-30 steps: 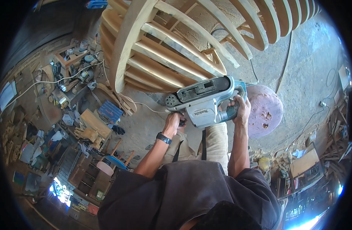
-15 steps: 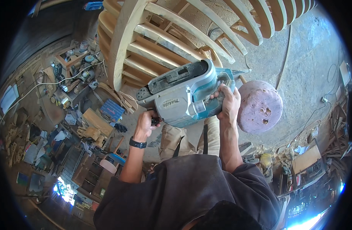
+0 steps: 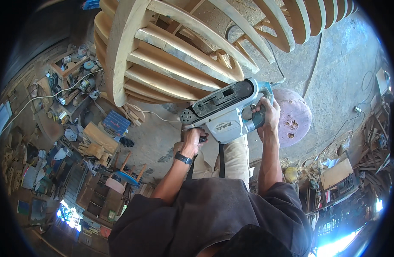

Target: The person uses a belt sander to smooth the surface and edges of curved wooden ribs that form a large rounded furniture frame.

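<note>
A grey and teal belt sander is held in front of my legs, tipped so its dark belt side is turned toward the wooden work. My left hand is closed around the black grip at its front end. Wrapped around the rear handle is my right hand. Just beyond the sander stands a large curved frame of pale wooden ribs. The sander's far edge overlaps the rib ends in view; I cannot tell whether they touch.
A round pinkish stool-like block stands right of the sander. Cords cross the concrete floor. To the left lie a blue case, wood offcuts and several tools on a low bench. Scrap wood is heaped at the far right.
The belt sander and both hands have shifted right in the view, and the sander's belt side has turned more into sight. The wooden frame appears farther left as the view moved.
</note>
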The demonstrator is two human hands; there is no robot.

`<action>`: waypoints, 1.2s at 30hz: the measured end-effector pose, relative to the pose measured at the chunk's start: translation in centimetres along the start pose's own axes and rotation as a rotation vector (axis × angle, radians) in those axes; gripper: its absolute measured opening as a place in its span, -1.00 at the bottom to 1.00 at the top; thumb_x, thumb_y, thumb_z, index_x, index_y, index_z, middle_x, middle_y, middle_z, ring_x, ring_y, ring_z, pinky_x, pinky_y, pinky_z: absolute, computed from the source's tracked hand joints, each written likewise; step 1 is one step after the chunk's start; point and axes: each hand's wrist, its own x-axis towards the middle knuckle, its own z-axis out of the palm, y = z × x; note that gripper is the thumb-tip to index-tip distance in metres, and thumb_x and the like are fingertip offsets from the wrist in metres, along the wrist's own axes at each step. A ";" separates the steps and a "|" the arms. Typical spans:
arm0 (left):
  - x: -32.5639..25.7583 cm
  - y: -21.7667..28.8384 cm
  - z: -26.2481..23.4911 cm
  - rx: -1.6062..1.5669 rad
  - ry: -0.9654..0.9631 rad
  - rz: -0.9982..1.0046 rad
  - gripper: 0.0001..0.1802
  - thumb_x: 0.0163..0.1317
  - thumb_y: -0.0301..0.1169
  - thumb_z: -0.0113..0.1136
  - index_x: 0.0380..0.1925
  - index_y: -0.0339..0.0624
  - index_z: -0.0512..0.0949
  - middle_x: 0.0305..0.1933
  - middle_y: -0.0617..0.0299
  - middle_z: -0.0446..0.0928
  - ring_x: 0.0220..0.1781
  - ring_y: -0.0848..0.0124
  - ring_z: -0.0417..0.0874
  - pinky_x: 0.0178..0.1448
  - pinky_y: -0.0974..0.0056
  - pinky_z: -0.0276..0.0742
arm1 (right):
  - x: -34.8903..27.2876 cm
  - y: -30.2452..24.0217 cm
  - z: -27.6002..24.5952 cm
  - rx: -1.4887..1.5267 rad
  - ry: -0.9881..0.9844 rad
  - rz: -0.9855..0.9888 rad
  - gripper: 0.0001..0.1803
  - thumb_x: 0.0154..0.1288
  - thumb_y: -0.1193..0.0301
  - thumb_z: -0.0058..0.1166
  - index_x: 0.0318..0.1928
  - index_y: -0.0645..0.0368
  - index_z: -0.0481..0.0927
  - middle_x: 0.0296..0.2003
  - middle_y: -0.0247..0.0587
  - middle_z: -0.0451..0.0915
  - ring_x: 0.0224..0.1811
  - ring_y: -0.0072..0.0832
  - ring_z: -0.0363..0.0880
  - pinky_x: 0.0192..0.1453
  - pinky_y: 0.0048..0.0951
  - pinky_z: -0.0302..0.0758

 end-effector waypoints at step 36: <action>5.1 -4.4 1.5 0.184 0.005 0.089 -0.77 0.28 -0.14 0.15 -0.34 -0.05 0.57 -0.46 0.31 0.55 -0.51 0.47 0.57 -0.62 0.44 0.21 | 6.1 3.9 -2.2 -0.218 0.032 0.015 -0.83 0.14 0.48 0.10 -0.27 0.33 0.53 -0.60 -0.25 0.52 -0.64 -0.51 0.50 -0.50 -0.46 0.49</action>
